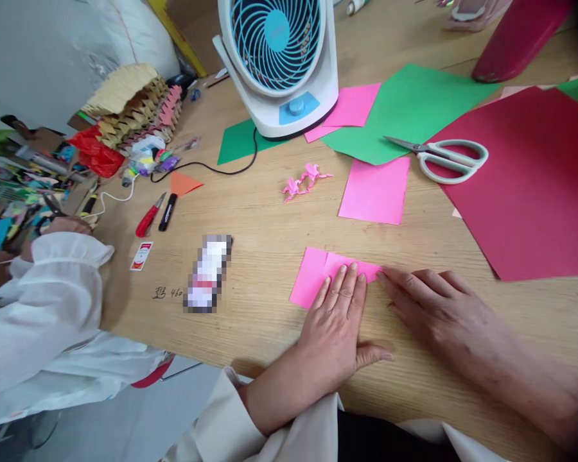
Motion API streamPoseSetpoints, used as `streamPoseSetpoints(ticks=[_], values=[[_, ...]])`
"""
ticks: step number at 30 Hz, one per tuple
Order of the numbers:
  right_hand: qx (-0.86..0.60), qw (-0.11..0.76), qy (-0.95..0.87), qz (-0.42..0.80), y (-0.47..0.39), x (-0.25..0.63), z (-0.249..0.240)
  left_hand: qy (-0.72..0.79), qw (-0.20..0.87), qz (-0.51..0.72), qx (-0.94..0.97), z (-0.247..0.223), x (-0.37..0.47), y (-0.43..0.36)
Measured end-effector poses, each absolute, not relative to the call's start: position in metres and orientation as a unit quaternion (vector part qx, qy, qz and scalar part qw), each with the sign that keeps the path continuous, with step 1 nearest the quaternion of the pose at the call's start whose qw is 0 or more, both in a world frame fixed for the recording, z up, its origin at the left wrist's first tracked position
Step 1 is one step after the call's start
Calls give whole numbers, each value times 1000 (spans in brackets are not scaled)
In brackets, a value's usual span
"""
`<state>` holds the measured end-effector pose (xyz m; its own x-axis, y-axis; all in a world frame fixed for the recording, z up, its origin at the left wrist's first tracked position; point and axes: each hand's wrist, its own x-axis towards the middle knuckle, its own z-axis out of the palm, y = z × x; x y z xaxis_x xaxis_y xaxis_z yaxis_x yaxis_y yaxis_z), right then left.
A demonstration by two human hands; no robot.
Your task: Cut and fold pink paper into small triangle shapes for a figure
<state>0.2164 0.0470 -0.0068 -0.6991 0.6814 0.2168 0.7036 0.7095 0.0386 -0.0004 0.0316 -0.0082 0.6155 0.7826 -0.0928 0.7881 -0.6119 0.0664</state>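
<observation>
A folded piece of bright pink paper (306,276) is lying on the pale wood-grained tabletop (260,256), close before the person. The left hand (334,321) is pressing down on it from the near side, its grip lying flat with thumb splayed outward. The right hand (443,314) is touching the narrowing right end; whether that grip is pinching the tip, I cannot tell. The paper is probably weighing next to nothing, taking creases readily, sliding if unpinned and tearing if tugged. Flat fingers are suiting its broad middle; the thin right corner is calling for a light fingertip pinch.
</observation>
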Motion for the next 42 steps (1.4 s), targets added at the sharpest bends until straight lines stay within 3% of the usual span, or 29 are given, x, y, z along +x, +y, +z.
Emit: streamPoseSetpoints(ticks=[31, 42], values=[[-479, 68, -872, -70, 40, 208, -7, 486, 115, -55, 865, 12, -56, 11], [-483, 112, -866, -67, 38, 211, -18, 643, 99, 41, 758, 23, -37, 67]])
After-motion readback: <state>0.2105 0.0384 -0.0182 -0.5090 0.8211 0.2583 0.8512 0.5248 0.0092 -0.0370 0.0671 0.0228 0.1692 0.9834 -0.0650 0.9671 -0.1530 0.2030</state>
